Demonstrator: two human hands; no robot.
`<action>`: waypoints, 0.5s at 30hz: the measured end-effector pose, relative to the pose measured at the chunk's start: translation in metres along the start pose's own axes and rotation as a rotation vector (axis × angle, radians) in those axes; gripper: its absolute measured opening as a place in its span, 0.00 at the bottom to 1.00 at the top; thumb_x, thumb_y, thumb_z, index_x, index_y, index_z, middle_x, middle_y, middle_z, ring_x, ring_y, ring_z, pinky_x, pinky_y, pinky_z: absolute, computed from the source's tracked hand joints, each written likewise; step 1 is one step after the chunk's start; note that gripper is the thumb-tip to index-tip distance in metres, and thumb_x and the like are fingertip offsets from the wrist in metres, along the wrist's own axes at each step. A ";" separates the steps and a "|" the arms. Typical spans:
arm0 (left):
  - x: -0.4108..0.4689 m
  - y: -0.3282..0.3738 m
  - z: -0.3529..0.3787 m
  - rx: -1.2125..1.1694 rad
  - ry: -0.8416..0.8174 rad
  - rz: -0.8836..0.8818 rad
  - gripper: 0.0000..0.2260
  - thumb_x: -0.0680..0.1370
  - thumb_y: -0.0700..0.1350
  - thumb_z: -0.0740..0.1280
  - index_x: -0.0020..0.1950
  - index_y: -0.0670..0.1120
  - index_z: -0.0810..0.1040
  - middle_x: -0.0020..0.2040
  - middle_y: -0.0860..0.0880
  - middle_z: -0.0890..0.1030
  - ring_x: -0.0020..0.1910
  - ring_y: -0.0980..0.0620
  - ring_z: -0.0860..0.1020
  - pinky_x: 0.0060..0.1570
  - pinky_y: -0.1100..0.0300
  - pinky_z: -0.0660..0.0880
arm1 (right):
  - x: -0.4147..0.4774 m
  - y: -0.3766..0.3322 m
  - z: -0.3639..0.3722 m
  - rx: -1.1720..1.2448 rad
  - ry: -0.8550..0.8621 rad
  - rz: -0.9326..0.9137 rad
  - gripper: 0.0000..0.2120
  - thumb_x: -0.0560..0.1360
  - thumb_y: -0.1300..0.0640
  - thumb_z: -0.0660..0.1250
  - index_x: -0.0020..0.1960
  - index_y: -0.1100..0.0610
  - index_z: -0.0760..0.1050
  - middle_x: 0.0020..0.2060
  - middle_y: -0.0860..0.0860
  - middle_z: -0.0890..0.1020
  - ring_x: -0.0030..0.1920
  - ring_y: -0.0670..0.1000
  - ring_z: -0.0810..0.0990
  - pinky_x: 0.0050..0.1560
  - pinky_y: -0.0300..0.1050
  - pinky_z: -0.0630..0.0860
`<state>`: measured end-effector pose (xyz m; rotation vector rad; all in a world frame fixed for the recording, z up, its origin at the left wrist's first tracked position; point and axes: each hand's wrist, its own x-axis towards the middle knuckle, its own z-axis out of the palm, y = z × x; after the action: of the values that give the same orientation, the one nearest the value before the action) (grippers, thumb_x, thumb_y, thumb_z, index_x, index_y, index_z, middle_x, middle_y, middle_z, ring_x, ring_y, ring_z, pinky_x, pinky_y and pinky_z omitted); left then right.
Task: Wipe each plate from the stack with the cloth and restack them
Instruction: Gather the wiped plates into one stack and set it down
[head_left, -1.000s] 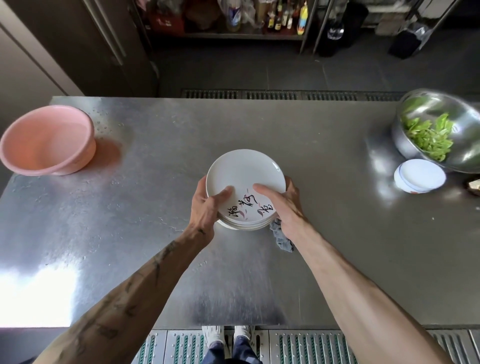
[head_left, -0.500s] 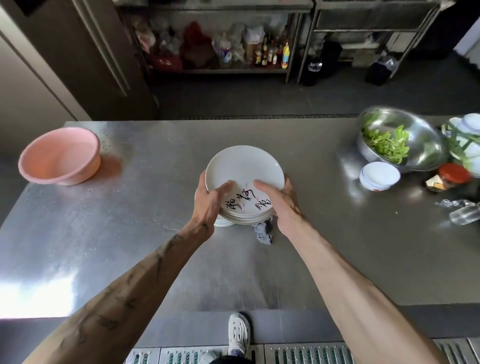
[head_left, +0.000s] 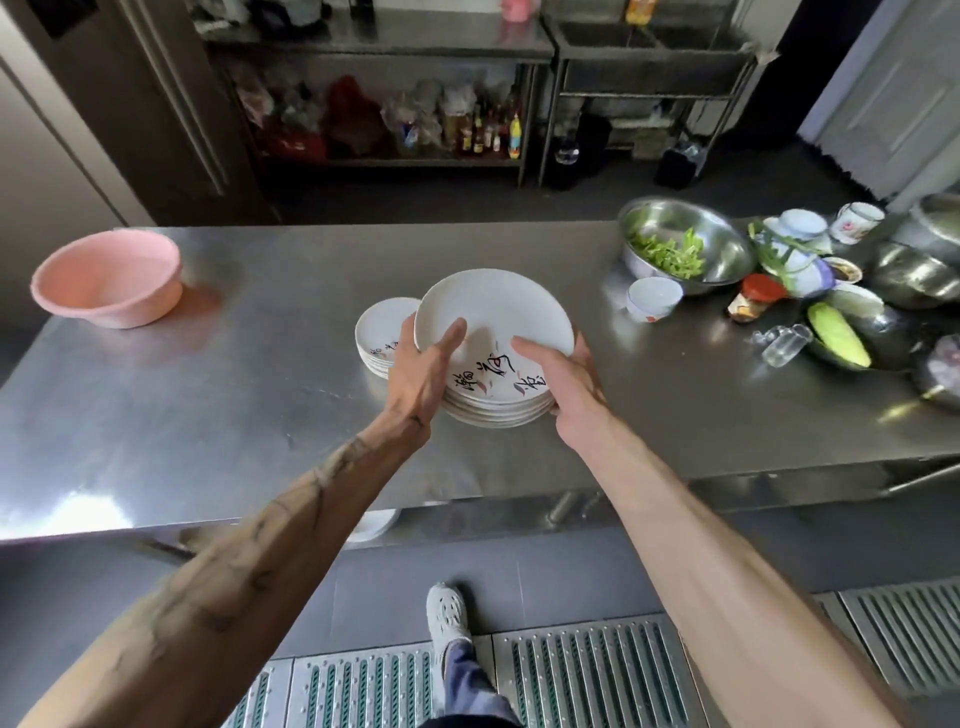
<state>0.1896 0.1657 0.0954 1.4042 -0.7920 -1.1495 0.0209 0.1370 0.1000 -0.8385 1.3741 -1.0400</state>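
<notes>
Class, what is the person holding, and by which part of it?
A stack of white plates, gripped by its rim: the left hand on the left edge, the right hand on the right edge, thumbs on the top plate.

The stack of round white ceramic plates (head_left: 493, 322) at centre frame bore black brush lettering with small reddish and grey leaf strokes. The round plastic basin (head_left: 106, 280) at left was pink. Upper right, the cut vegetables (head_left: 670, 254) in the silvery steel bowl (head_left: 727, 249) were green. The metal floor grating (head_left: 587, 670) along the bottom was green-striped.
</notes>
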 end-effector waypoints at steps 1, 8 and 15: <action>-0.015 -0.003 0.003 0.002 -0.011 0.002 0.25 0.72 0.61 0.73 0.67 0.60 0.74 0.58 0.53 0.84 0.58 0.46 0.83 0.61 0.38 0.79 | -0.013 0.004 -0.010 0.000 0.008 -0.002 0.23 0.61 0.49 0.81 0.51 0.38 0.76 0.42 0.38 0.85 0.45 0.43 0.84 0.38 0.41 0.75; -0.100 -0.057 0.024 0.076 -0.012 -0.070 0.30 0.71 0.67 0.72 0.71 0.63 0.72 0.63 0.54 0.83 0.63 0.45 0.81 0.65 0.37 0.76 | -0.073 0.059 -0.073 -0.036 0.050 0.042 0.21 0.63 0.50 0.81 0.51 0.42 0.76 0.38 0.35 0.84 0.37 0.36 0.82 0.28 0.34 0.75; -0.142 -0.152 0.057 0.078 0.055 -0.189 0.29 0.70 0.68 0.72 0.70 0.63 0.74 0.61 0.54 0.83 0.61 0.49 0.82 0.63 0.39 0.77 | -0.075 0.142 -0.136 -0.068 0.036 0.136 0.32 0.60 0.48 0.79 0.62 0.45 0.74 0.50 0.46 0.85 0.48 0.45 0.84 0.37 0.36 0.78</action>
<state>0.0722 0.3053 -0.0188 1.5955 -0.6821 -1.2295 -0.0953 0.2715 -0.0131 -0.7680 1.4828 -0.9121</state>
